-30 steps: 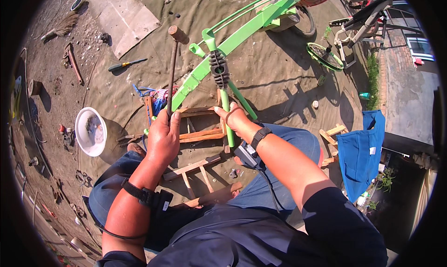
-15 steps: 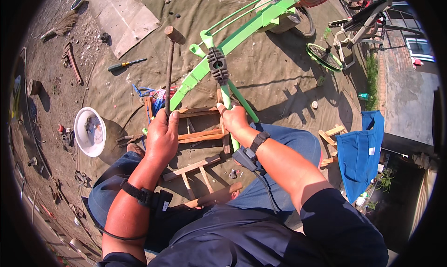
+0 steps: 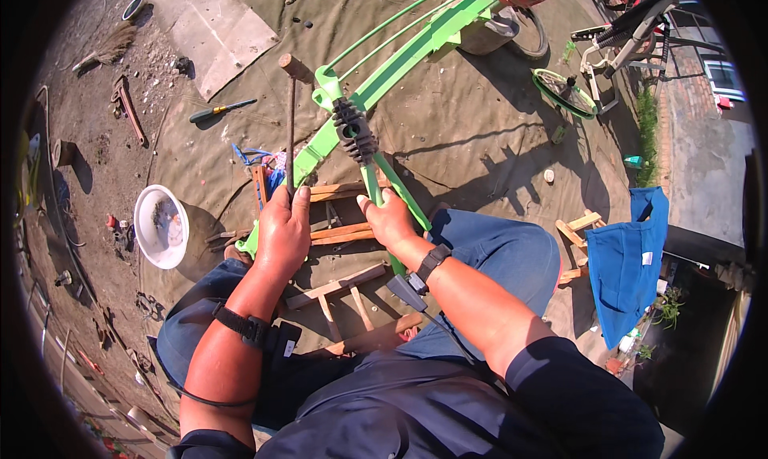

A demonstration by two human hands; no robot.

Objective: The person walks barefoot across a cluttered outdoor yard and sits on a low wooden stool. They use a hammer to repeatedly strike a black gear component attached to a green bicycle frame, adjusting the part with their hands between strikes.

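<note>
My left hand [image 3: 282,233] is closed around the thin handle of a hammer [image 3: 290,135], which stands nearly upright with its head at the top. My right hand [image 3: 394,220] grips a tube of a green metal frame [image 3: 408,57]. Just beyond that hand, a dark ribbed block [image 3: 353,131] with a hole in its middle sits on the frame. The hammer head is to the left of the frame's rounded green end, apart from it. Below the frame, between my legs, is a low wooden stool or rack [image 3: 340,285], partly hidden by my hands.
On the left lie a white basin [image 3: 162,227], a screwdriver [image 3: 222,111], a red pipe wrench [image 3: 130,111] and a straw broom [image 3: 106,47]. A green-rimmed wheel [image 3: 564,93], a blue cloth [image 3: 630,267] over wood, and bicycle parts [image 3: 632,47] are on the right.
My right hand has shifted left and slightly down, and the green frame with its ribbed block has swung left toward the hammer. The hammer has moved only slightly.
</note>
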